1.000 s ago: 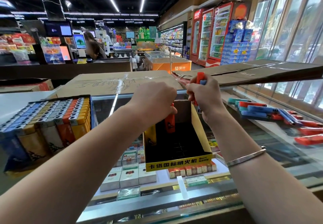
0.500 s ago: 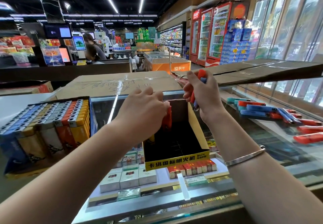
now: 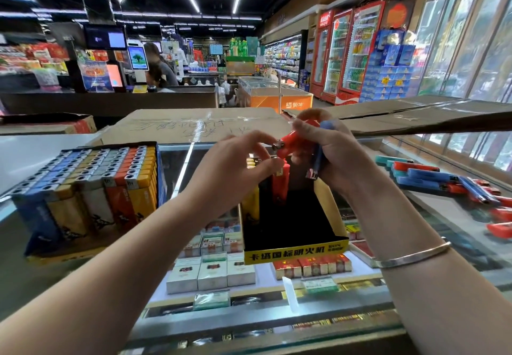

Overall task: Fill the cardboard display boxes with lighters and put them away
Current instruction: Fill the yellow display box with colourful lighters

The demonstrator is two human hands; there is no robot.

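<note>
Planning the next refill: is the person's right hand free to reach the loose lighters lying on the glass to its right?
Probably not yet. The path over the glass counter to the loose lighters looks open, but the right hand already grips a red lighter and a blue lighter.

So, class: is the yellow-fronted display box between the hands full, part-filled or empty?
Part-filled. The display box holds only a few upright lighters at its far end; the rest of its black inside is bare.
</note>
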